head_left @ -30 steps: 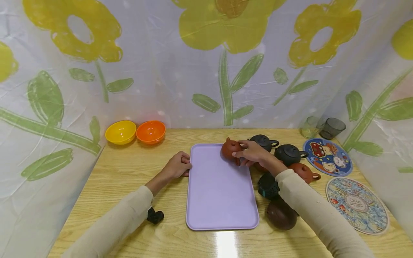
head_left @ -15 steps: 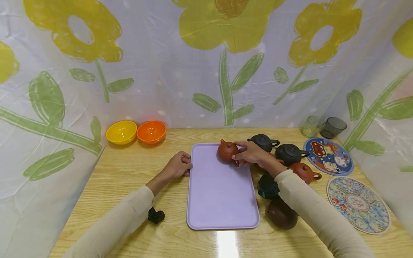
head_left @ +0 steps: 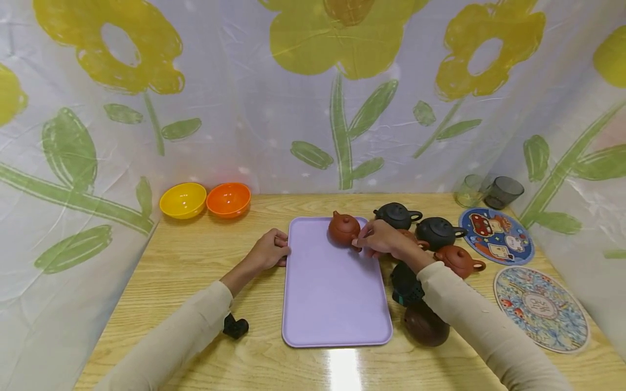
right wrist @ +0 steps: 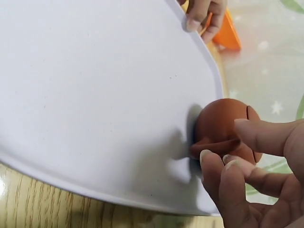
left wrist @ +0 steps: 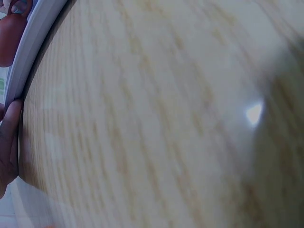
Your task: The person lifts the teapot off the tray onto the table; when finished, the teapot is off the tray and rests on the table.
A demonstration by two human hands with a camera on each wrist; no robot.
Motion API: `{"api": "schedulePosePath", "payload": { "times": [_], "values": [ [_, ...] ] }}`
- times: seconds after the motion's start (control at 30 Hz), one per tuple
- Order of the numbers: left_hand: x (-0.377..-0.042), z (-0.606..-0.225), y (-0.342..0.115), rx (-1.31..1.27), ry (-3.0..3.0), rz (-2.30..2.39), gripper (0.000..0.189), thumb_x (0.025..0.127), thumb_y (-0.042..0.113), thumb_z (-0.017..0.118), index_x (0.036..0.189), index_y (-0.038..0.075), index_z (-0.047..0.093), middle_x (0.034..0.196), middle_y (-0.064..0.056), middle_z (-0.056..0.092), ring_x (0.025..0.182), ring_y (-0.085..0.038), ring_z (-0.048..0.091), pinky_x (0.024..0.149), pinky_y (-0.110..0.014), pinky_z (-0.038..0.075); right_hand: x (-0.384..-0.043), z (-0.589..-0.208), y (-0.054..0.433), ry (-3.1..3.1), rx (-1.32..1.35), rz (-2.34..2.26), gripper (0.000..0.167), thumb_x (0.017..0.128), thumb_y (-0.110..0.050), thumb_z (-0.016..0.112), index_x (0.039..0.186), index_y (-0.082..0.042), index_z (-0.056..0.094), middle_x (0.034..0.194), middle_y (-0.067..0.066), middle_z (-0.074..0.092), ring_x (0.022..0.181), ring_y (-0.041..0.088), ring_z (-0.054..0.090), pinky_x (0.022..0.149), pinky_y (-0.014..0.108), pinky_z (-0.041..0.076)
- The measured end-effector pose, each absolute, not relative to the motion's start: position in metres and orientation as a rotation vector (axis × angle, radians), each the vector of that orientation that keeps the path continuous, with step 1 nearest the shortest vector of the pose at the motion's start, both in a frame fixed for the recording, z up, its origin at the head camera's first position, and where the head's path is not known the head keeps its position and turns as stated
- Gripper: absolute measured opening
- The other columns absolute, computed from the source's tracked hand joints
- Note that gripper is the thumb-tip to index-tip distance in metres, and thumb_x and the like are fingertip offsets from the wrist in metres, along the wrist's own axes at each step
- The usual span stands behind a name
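A lilac rectangular tray [head_left: 337, 293] lies on the wooden table. My left hand [head_left: 269, 250] pinches its left rim, the thumb [right wrist: 192, 23] on top in the right wrist view. On the tray's far right corner sits a reddish-brown clay teapot [head_left: 342, 228], its spout pointing away to the left. The fingers of my right hand [head_left: 380, 237] are curled about the teapot's handle [right wrist: 217, 146], with fingertips on either side of it. Whether the thumb touches the handle is hard to see. The left wrist view shows mostly table, with the tray's edge [left wrist: 33, 42] at left.
Right of the tray crowd black teapots [head_left: 436, 232], brown teapots [head_left: 459, 262] and a dark round object [head_left: 425, 324]. Two round mats [head_left: 542, 309] and two glasses [head_left: 504, 192] lie beyond. Yellow [head_left: 183, 201] and orange bowls [head_left: 228, 200] stand far left, a small black object [head_left: 236, 327] nearer.
The brown teapot shifted left onto the tray and then came to rest. My right hand slid from its body down to the handle. My left hand stayed on the tray's rim.
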State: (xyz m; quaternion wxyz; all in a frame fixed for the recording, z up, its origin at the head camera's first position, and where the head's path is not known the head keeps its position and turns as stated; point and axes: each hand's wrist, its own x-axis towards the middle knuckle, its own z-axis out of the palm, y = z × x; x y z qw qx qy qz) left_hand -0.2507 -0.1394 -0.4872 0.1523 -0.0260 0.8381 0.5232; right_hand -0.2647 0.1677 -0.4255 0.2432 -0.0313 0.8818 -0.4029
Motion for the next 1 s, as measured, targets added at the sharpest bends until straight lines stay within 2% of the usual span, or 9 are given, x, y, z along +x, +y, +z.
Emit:
{"api": "schedulePosePath", "payload": {
  "times": [0.2, 0.3, 0.47, 0.7, 1.0],
  "values": [
    [-0.2512, -0.4891, -0.1396, -0.076, 2.402, 1.500, 0.036, 0.094, 0.001, 0.062, 0.128, -0.002, 0.050, 0.114, -0.019, 0.057, 0.082, -0.019, 0.063, 0.065, -0.028, 0.063, -0.2639, -0.4294, 0.1644, 2.399, -0.097, -1.100, 0.019, 0.094, -0.022, 0.071, 0.098, -0.003, 0.068, 0.093, 0.012, 0.070, 0.061, 0.017, 0.063, 0.055, 0.028, 0.055],
    [-0.2517, -0.4901, -0.1395, -0.073, 2.399, 1.506, 0.036, 0.094, 0.001, 0.062, 0.128, -0.002, 0.050, 0.115, -0.019, 0.057, 0.082, -0.019, 0.063, 0.065, -0.028, 0.063, -0.2635, -0.4291, 0.1636, 2.406, -0.095, -1.090, 0.017, 0.096, -0.020, 0.069, 0.101, -0.003, 0.068, 0.094, 0.013, 0.070, 0.061, 0.016, 0.063, 0.054, 0.027, 0.054],
    [-0.2529, -0.4916, -0.1402, -0.065, 2.408, 1.498, 0.035, 0.094, 0.001, 0.062, 0.127, -0.001, 0.050, 0.114, -0.019, 0.056, 0.082, -0.020, 0.063, 0.065, -0.029, 0.063, -0.2648, -0.4284, 0.1628, 2.419, -0.090, -1.080, 0.021, 0.098, -0.018, 0.064, 0.111, -0.001, 0.067, 0.095, 0.015, 0.069, 0.060, 0.016, 0.064, 0.056, 0.029, 0.057],
    [-0.2502, -0.4905, -0.1406, -0.070, 2.406, 1.498, 0.035, 0.094, 0.002, 0.063, 0.127, -0.001, 0.050, 0.114, -0.019, 0.057, 0.081, -0.020, 0.063, 0.064, -0.028, 0.063, -0.2662, -0.4314, 0.1614, 2.438, -0.062, -1.071, 0.032, 0.102, -0.030, 0.059, 0.102, 0.000, 0.069, 0.096, 0.016, 0.068, 0.059, 0.016, 0.064, 0.055, 0.027, 0.056],
    [-0.2528, -0.4894, -0.1400, -0.074, 2.395, 1.493, 0.037, 0.094, 0.002, 0.063, 0.128, 0.000, 0.049, 0.115, -0.019, 0.056, 0.081, -0.019, 0.062, 0.065, -0.027, 0.062, -0.2664, -0.4301, 0.1593, 2.433, -0.064, -1.077, 0.029, 0.103, -0.027, 0.058, 0.103, 0.000, 0.068, 0.098, 0.015, 0.066, 0.063, 0.019, 0.067, 0.054, 0.026, 0.055]
  ]
}}
